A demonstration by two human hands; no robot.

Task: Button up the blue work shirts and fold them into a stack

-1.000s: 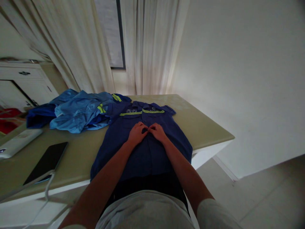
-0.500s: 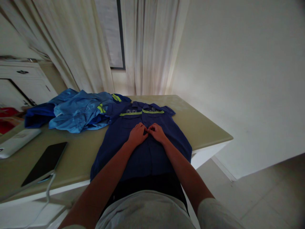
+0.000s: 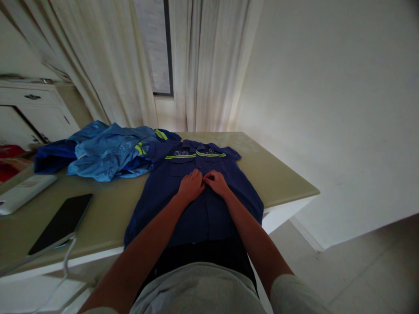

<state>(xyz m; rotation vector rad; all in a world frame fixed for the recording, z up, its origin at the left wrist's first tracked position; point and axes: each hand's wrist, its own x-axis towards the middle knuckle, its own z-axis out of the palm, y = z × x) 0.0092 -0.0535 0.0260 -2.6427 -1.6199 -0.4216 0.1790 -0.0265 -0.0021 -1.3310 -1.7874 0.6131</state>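
A navy work shirt (image 3: 186,218) with short sleeves and yellow-green chest stripes lies front up on the table, collar away from me and hem at the near edge. My left hand (image 3: 191,186) and my right hand (image 3: 216,182) meet at the front placket, below the chest pockets. Fingers of both hands are pinched together on the placket's edge, with the tips almost touching. Any button between them is too small or hidden to make out.
Crumpled blue garments (image 3: 104,152) with yellow-green bands lie left of the shirt. A black phone or tablet (image 3: 62,222) with a white cable (image 3: 67,257) and a white device (image 3: 26,194) rest on the table (image 3: 281,181). A wall (image 3: 327,109) rises at the right.
My left hand has shifted slightly to the right, closer to my right hand. The right hand stays pinched at the placket, and the shirt lies as before.
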